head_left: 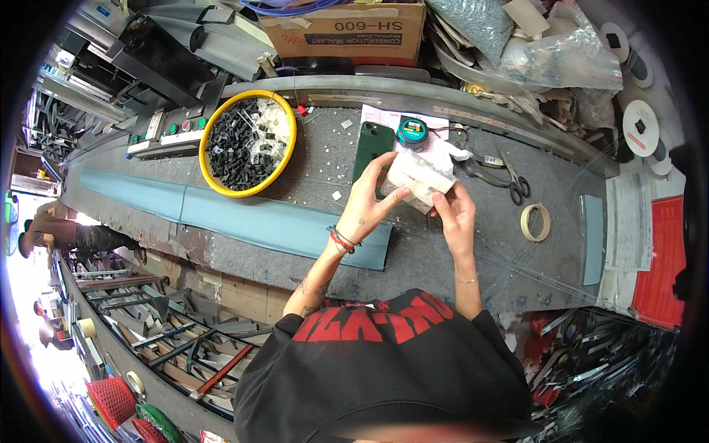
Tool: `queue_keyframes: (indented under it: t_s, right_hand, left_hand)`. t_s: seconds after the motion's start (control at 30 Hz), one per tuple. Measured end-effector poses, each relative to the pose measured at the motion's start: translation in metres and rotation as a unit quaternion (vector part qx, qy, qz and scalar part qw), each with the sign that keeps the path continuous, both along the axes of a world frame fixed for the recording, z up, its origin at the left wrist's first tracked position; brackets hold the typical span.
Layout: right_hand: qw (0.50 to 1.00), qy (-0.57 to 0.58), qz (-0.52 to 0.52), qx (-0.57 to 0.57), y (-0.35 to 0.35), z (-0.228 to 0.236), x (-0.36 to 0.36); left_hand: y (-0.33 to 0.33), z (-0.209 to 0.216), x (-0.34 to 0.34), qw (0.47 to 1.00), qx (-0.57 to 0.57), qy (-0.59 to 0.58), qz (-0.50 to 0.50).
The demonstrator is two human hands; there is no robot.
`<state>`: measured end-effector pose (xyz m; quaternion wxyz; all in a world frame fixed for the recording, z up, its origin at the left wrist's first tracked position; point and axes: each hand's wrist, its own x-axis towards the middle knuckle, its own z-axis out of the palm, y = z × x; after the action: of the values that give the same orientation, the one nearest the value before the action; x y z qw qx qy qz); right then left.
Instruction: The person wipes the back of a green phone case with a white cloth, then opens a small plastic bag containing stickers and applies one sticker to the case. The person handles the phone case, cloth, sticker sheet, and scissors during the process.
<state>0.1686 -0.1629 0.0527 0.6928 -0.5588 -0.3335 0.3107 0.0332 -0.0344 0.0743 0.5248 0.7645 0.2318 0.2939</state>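
Both of my hands are raised over the grey workbench [310, 184], with a small whitish, partly see-through plastic packet [419, 177] between them. My left hand [371, 193] grips its left side, thumb toward me. At its lower right corner, my right hand [456, 213] pinches it between thumb and fingers. What lies inside the packet is hard to make out. Just beyond the left fingers is a dark green phone [374, 140]. A teal and black tape measure [412, 131] sits on papers [377, 114] behind the packet.
A yellow-rimmed basket [294, 140] of small black and clear plastic pieces stands left. Long blue-grey strips [258, 218] lie along the front. Scissors [519, 190] and a tape roll [535, 223] are right. A cardboard box [343, 37] sits behind. Another person [66, 229] is far left.
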Motion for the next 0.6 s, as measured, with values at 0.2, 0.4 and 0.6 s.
queue_keyframes:
  t_s: [0.2, 0.4, 0.6]
  right_hand:
    - [0.984, -0.157, -0.075, 0.028, -0.002, 0.013, -0.001]
    - [0.988, 0.139, 0.049, 0.042, -0.015, 0.035, 0.001]
    - [0.995, 0.086, 0.048, 0.001, -0.01, 0.027, 0.001]
  left_hand:
    - [-0.005, 0.003, -0.005, 0.989, 0.139, -0.054, -0.013]
    - [-0.013, 0.0, 0.0, 0.929, 0.352, -0.118, -0.007]
    - [-0.017, 0.003, 0.001, 0.911, 0.409, -0.015, 0.047]
